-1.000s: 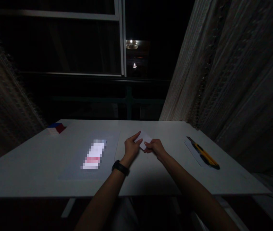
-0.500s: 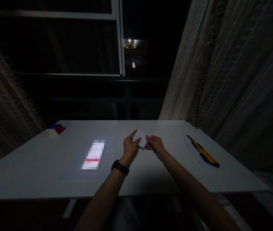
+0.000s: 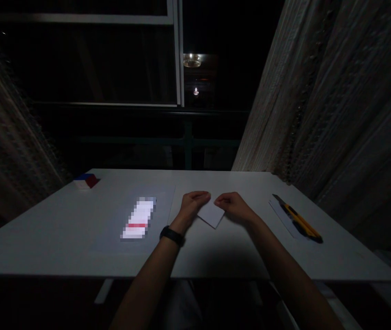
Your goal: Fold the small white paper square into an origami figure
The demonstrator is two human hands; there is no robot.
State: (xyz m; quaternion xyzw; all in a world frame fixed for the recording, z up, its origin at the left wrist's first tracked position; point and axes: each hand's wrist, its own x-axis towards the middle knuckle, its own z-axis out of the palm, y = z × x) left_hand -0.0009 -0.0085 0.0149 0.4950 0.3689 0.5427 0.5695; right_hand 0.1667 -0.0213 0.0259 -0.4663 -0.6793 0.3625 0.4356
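A small folded piece of white paper (image 3: 212, 215) lies between my hands, one corner pointing toward me. My left hand (image 3: 194, 203), with a dark band on its wrist, pinches the paper's far left side with thumb and fingers together. On the other side, my right hand (image 3: 235, 205) grips the far right edge between thumb and fingertips. The paper's far corner is hidden behind the fingers. Both hands are just over the white table (image 3: 61, 238).
Left of my hands, a lit phone (image 3: 138, 217), its screen blurred out, rests on a pale sheet (image 3: 163, 224). A cube puzzle (image 3: 86, 181) sits at the back left. To the right lies a yellow and black utility knife (image 3: 300, 221) beside a white strip (image 3: 281, 219). Curtains (image 3: 264, 114) hang behind.
The paper has come nearer to me and its front corner now shows below my hands. Both hands have shifted their hold to its far edges. The view has moved slightly.
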